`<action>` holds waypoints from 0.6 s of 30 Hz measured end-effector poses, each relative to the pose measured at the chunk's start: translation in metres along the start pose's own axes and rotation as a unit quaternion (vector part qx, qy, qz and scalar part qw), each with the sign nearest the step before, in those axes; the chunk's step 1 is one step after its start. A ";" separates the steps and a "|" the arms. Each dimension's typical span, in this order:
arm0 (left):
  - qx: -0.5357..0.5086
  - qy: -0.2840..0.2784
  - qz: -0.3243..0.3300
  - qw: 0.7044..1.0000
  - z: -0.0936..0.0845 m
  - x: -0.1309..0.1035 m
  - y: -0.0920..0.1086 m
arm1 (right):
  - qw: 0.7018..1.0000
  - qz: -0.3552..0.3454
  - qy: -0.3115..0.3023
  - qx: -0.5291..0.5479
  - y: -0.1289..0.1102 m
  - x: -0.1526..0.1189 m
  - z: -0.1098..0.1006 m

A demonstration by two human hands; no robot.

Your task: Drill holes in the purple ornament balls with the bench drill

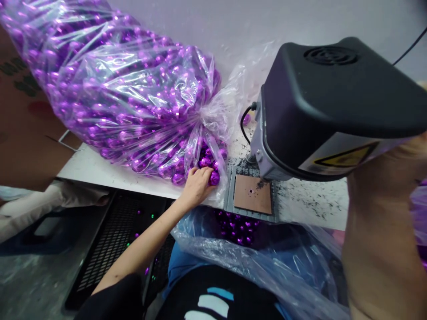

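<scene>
At bag [133,84], gripped purple ball [215,178] with left hand [197,186]; couldn't see right hand; judged bagful left, lower balls [238,229] maybe done.

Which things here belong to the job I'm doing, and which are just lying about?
Likely in use:
purple ball at your left hand
large filled bag
black machine
brown plate
purple balls below the table

Likely just lying about:
stray ball near the cable
dark flakes on the table
</scene>
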State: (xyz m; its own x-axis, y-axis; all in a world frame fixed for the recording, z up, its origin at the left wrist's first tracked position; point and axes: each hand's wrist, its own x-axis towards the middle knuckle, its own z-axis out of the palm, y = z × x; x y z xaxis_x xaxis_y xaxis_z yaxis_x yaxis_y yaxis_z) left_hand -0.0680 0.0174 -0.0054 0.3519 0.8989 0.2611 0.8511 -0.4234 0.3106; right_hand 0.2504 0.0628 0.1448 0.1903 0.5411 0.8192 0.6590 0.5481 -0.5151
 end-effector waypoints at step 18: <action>-0.300 -0.032 -0.061 0.951 0.030 0.015 0.073 | 0.997 0.067 0.013 0.043 -0.021 0.004 0.004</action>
State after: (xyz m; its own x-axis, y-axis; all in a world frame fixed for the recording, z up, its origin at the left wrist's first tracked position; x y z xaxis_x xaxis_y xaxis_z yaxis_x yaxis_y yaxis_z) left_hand 0.0108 0.0034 -0.0065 0.3033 0.9426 0.1394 0.5180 -0.2859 0.8062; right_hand 0.2341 0.0558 0.1580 0.2917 0.5970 0.7474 0.5620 0.5253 -0.6389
